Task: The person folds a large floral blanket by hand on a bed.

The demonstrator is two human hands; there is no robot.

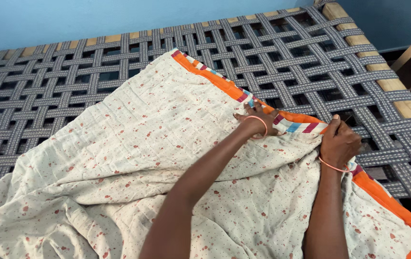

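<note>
Under both hands lay a cream cloth (133, 158) speckled with small reddish marks, spread in loose wrinkles over a woven cot (71, 81). Its orange border (215, 79), backed by a strip of pink, white and blue stripes, ran diagonally from beyond the left hand down past the right hand toward the near corner. The left hand (259, 120) rested flat on the cloth, fingers spread and pressing the fabric just beside the striped strip, gripping nothing. The right hand (340, 142), close beside it, was closed on the border, pinching the orange edge between thumb and fingers where the cloth bunched up. Each wrist carried a thin orange band. Out beyond the hands the cot's grey straps crossed in an open lattice, with dark gaps between them, wound over a pale wooden frame (397, 91) to the right of the right hand. Farther off, past the cot's far edge, stood a blue wall (95, 19).
</note>
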